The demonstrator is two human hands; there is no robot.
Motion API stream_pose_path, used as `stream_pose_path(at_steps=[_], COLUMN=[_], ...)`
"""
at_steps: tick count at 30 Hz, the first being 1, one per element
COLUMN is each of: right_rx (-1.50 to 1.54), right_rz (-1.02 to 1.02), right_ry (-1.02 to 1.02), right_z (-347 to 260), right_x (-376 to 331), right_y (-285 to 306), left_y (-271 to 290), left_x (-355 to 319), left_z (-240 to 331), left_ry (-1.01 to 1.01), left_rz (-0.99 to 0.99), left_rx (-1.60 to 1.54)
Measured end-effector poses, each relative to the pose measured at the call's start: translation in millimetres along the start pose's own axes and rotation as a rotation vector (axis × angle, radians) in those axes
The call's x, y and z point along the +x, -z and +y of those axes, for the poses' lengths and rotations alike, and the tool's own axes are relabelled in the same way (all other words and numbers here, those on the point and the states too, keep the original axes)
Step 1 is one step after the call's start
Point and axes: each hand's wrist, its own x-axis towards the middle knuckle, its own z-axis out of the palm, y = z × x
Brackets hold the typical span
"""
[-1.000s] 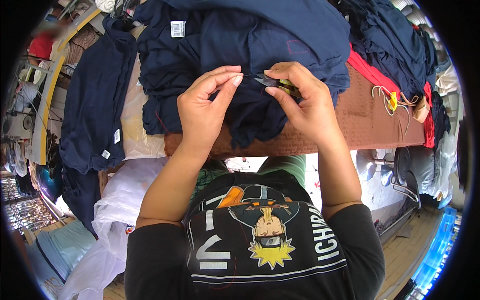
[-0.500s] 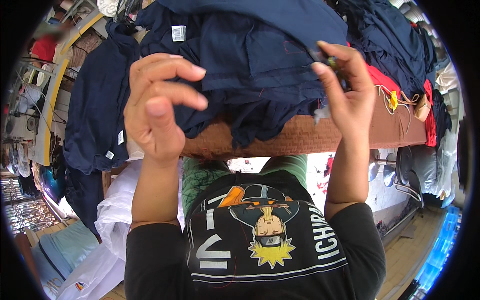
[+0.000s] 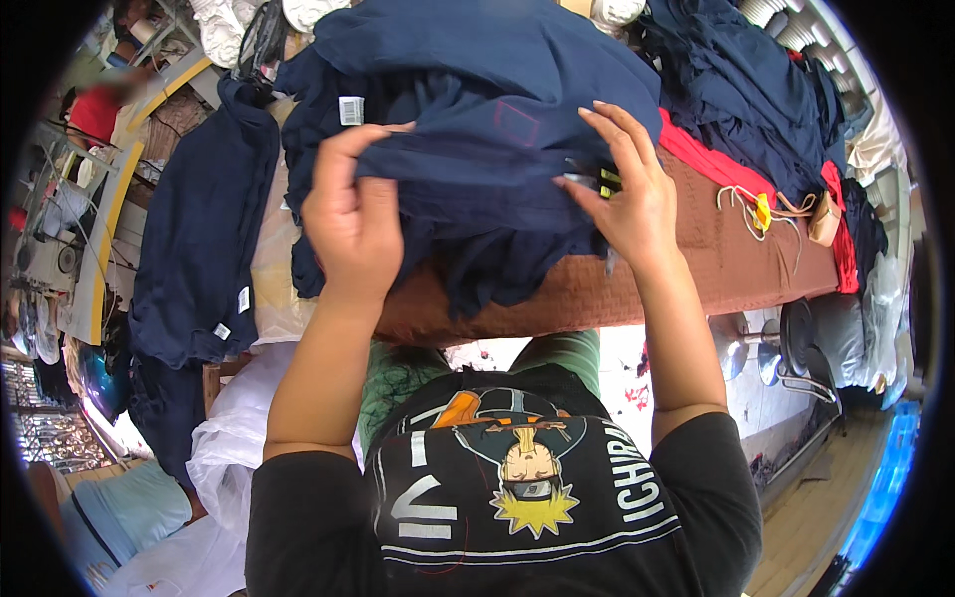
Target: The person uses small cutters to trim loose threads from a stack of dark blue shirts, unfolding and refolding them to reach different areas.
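A navy blue garment [image 3: 497, 149] lies bunched on the brown table [image 3: 716, 259] in front of me. My left hand [image 3: 353, 214] pinches a fold of its cloth near the left side, close to a small white label [image 3: 350, 109]. My right hand [image 3: 622, 189] rests on the garment's right side with fingers spread and holds small thread snips [image 3: 597, 179] with a dark and yellow body against the palm. Both forearms come up from the lower edge over my black printed shirt.
More navy garments [image 3: 199, 239] hang over the table's left end, and another dark pile [image 3: 756, 90] sits far right. A red cloth [image 3: 716, 159] and loose cords [image 3: 756, 204] lie right of my hand. White plastic bags [image 3: 239, 438] are below left. A person in red [image 3: 95, 109] sits at the far left.
Both hands had lifted away from the garment half a second ago; now they are back down on it, the left pinching cloth, the right pressing on it with the snips.
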Motion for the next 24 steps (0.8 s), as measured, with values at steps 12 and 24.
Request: stream_pose_path(at_steps=[12, 24], right_rx=[0.604, 0.449], right_rz=[0.102, -0.018], right_ry=[-0.254, -0.151], right_z=[39.8, -10.0], right_x=[69.5, 81.0], right_y=[54.1, -19.1], left_y=[29.6, 23.2], left_x=[24.7, 36.8], left_z=[-7.0, -18.9], left_ry=[0.406, 0.206], left_rz=[0.176, -0.086], left_rx=[-0.239, 0.204])
